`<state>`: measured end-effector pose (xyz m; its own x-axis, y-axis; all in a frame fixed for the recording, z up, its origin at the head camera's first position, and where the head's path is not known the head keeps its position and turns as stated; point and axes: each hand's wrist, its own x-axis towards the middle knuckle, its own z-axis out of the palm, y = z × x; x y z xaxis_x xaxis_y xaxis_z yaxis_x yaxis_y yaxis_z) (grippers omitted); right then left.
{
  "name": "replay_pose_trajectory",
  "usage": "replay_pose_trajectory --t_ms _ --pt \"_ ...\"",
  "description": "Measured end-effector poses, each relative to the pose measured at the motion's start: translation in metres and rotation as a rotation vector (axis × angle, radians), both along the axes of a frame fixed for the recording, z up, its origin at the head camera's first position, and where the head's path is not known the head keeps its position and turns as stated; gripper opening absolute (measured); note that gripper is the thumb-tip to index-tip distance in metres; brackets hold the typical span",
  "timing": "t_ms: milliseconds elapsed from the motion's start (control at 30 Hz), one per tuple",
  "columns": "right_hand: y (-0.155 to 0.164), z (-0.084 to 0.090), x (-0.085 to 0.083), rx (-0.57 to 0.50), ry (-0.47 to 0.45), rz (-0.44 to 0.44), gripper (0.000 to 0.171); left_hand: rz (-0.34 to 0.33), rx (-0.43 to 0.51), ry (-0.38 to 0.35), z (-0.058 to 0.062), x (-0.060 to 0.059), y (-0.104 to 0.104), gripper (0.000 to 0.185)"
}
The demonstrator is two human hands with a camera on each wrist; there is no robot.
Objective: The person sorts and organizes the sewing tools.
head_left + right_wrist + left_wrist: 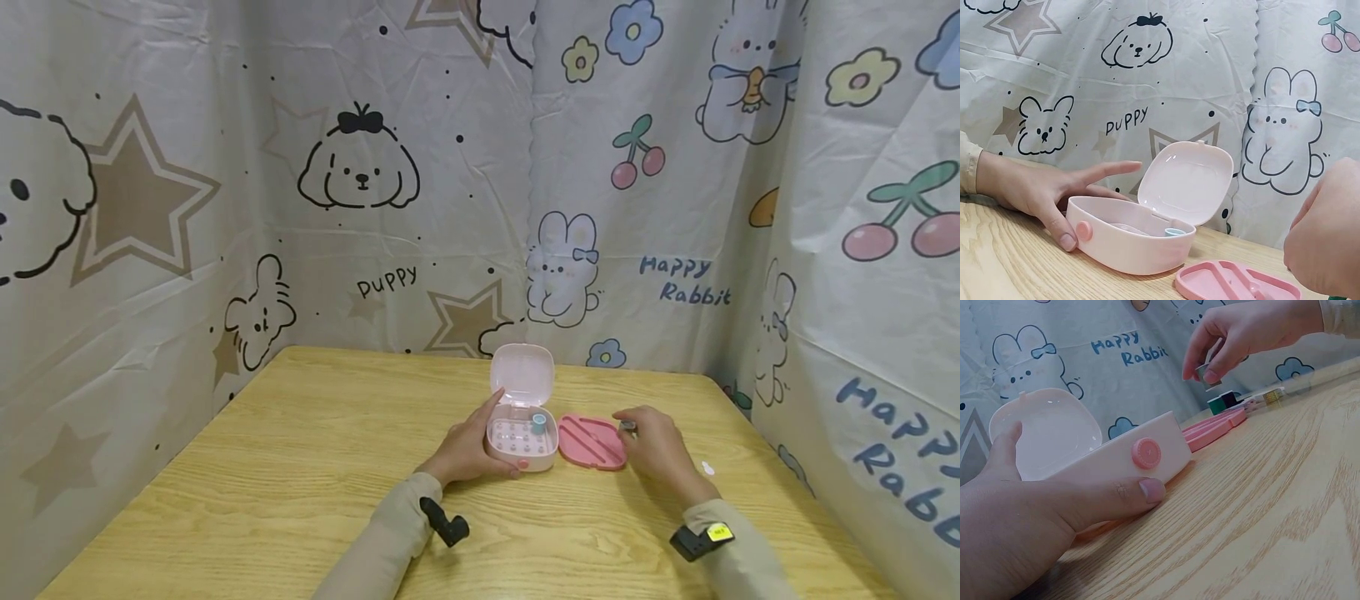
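Observation:
A pale pink box [522,442] with its lid [522,375] raised sits mid-table; inside are a dotted white insert and a small blue cap [538,422]. My left hand [468,450] holds the box from the left, thumb at its front wall by the pink button [1145,453], fingers behind. Beside the box on the right lies a darker pink tray [592,440]. My right hand [654,446] hovers at the tray's right edge and pinches a small grey piece [1204,372] between thumb and fingertips. In the right wrist view the box [1132,240] and tray [1235,284] show, the held piece hidden.
The wooden table [300,483] is walled on three sides by cartoon-print cloth [360,183]. A tiny white scrap [707,468] lies right of my right hand. Small green and yellow objects [1225,400] sit beyond the tray in the left wrist view.

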<state>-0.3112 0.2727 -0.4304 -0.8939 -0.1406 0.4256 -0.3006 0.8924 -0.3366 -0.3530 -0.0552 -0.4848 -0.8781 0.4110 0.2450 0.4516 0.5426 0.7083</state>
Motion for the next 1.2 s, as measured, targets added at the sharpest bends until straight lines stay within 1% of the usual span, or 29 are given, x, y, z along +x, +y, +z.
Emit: replay_pose_trajectory --t_ms 167,300,467,600,800,1000,1200 --pt "-0.005 0.002 -0.002 0.011 0.011 0.019 0.025 0.001 -0.011 0.011 -0.001 0.000 0.000 0.136" --pt "-0.011 0.005 -0.003 -0.003 -0.004 0.018 0.026 0.001 -0.009 0.014 -0.002 -0.001 0.000 0.136" --pt "-0.019 0.008 -0.006 0.002 -0.010 0.031 0.022 -0.002 -0.006 0.016 -0.003 -0.002 0.000 0.136" --pt "-0.024 0.008 -0.009 0.022 0.003 0.048 0.018 -0.002 -0.007 0.018 -0.004 -0.004 0.000 0.136" --pt "-0.031 0.008 -0.012 0.017 0.045 0.076 0.018 -0.003 -0.013 0.016 -0.003 -0.003 0.000 0.136" --pt "-0.042 0.009 -0.015 0.014 0.026 0.083 0.020 0.002 -0.013 0.019 -0.002 -0.002 -0.001 0.136" --pt "-0.053 0.008 -0.021 -0.007 0.064 0.127 0.020 -0.001 0.001 0.015 -0.004 -0.003 0.000 0.136"
